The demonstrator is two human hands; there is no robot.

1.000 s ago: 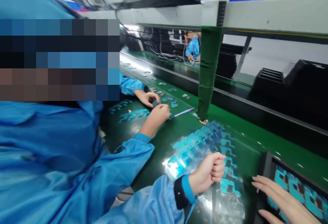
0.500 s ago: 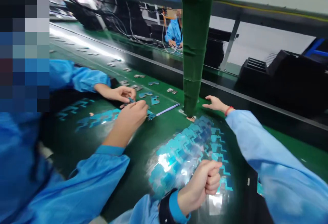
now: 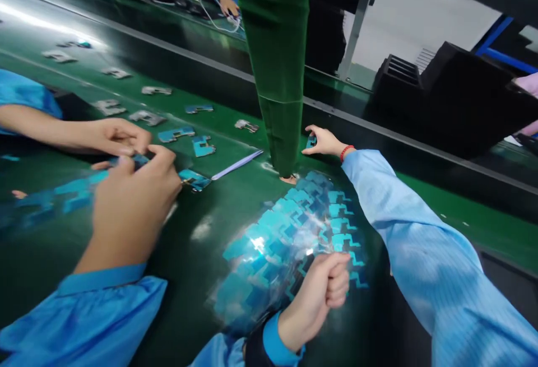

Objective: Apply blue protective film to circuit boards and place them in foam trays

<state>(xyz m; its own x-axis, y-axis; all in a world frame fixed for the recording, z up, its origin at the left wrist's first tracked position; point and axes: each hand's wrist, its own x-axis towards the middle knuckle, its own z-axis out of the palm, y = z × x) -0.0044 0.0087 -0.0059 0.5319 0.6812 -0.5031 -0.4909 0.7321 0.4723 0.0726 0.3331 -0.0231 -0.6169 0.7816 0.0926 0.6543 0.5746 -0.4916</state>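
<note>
My left hand point(image 3: 321, 291) is a closed fist at the near edge of a clear shiny sheet point(image 3: 286, 232) covered with several teal L-shaped parts, and it seems to grip that edge. My right hand point(image 3: 325, 143) is stretched far forward, just right of the green padded post point(image 3: 279, 75). Its fingers pinch a small teal part point(image 3: 311, 142) at the edge of the green conveyor belt point(image 3: 126, 53).
A co-worker's two hands point(image 3: 130, 187) in blue sleeves handle a small teal part at the left. Several loose parts point(image 3: 180, 133) and a thin blue strip point(image 3: 237, 164) lie on the belt. Black stacked trays point(image 3: 445, 98) stand at the back right. Another person's hands point(image 3: 229, 3) work across the line.
My right hand left the tray at the right and reached forward past the post, closing on a small teal part. My left fist stayed on the sheet. The view tilted down.
</note>
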